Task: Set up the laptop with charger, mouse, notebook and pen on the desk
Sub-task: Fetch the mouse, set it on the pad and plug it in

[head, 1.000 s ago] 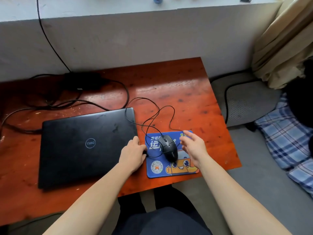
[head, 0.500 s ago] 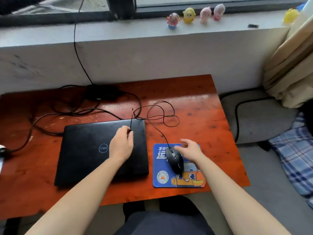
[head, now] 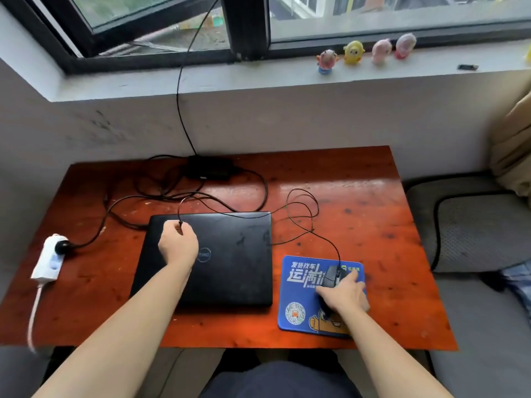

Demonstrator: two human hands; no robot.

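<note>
A closed black laptop (head: pixel 230 254) lies in the middle of the red-brown desk (head: pixel 373 225). My left hand (head: pixel 178 245) is over the lid's left part, fingers closed on the plug end of the mouse cable (head: pixel 301 222), which loops across the desk. On a blue mouse pad (head: pixel 298 297) to the right sits the black mouse (head: pixel 332 275); my right hand (head: pixel 344 294) rests on it. The black charger brick (head: pixel 208 168) lies at the back edge, its leads tangled to the left. No notebook or pen is in view.
A white power strip (head: pixel 48 262) with a black plug lies near the desk's left edge. One cable climbs to the windowsill (head: pixel 258 79), where several small toy figures (head: pixel 353 53) stand. A grey cushion (head: pixel 474 231) and a curtain are on the right.
My left hand has carried the cable end leftward across the laptop lid. My right hand has come down onto the mouse. The view has tilted up to show the window.
</note>
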